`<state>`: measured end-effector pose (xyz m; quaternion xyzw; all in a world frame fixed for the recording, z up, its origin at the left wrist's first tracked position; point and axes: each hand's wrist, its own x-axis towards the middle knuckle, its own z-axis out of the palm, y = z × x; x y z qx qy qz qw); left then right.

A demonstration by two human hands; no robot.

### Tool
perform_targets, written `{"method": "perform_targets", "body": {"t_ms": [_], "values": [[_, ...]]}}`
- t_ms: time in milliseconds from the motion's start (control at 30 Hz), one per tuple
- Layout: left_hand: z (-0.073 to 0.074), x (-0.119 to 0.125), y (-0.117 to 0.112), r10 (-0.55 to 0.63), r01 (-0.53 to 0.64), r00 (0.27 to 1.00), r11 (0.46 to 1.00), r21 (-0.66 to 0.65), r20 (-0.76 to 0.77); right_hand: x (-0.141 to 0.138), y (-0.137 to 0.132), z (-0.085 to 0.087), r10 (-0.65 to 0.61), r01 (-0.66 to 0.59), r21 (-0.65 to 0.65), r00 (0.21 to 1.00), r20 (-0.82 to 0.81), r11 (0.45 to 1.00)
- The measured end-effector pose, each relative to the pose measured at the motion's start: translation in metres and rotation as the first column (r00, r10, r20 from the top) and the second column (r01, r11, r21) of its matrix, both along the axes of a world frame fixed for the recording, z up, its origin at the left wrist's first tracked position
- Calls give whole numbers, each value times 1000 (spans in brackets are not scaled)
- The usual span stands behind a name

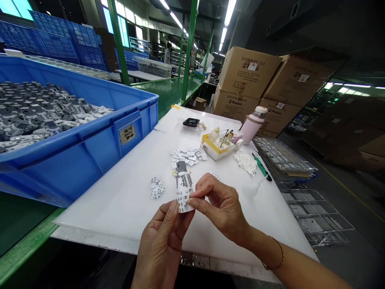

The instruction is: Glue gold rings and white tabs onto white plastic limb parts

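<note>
Left hand point(162, 245) and right hand point(221, 208) pinch a white backing strip point(183, 190).

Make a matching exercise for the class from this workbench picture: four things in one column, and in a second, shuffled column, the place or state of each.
Things
1. Blue plastic crate
2. Pink flask
3. Green-handled knife
4. Person's right hand

Places and states
A. Lying beside a pile of white scraps
B. Pinching a white sheet with grey pieces
C. Heaped with grey and white pieces
D. Standing behind a clear tray with a yellow rim

Pairs: 1-C, 2-D, 3-A, 4-B
</note>
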<state>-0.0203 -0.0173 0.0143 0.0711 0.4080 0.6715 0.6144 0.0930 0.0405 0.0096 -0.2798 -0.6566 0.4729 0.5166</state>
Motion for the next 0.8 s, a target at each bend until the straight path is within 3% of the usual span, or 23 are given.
{"method": "perform_targets", "body": {"t_ms": [133, 200, 267, 333, 467, 700, 800], "values": [[-7, -6, 2, -44, 43, 999, 998, 34, 4, 3, 1, 8, 47, -54, -271, 998, -35, 961], [-10, -11, 4, -99, 100, 995, 993, 63, -14, 4, 1, 12, 154, -157, -404, 987, -39, 901], [-13, -16, 5, -147, 150, 988, 986, 72, -50, 6, 1, 15, 262, -234, -449, 965, 2, 862], [-14, -21, 6, -174, 181, 980, 981, 71, -91, 8, 0, 15, 284, -233, -418, 957, 65, 878], [-16, -24, 7, -191, 210, 950, 976, 52, -248, 9, -2, 11, 186, -135, -299, 971, 148, 945], [-16, -16, 5, -35, 69, 895, 996, 60, -444, 9, -5, 6, 155, -131, -283, 986, 66, 950], [-13, -14, 5, 30, 39, 847, 992, 118, -530, 9, -7, 4, 104, -79, -208, 988, 112, 975]]}}
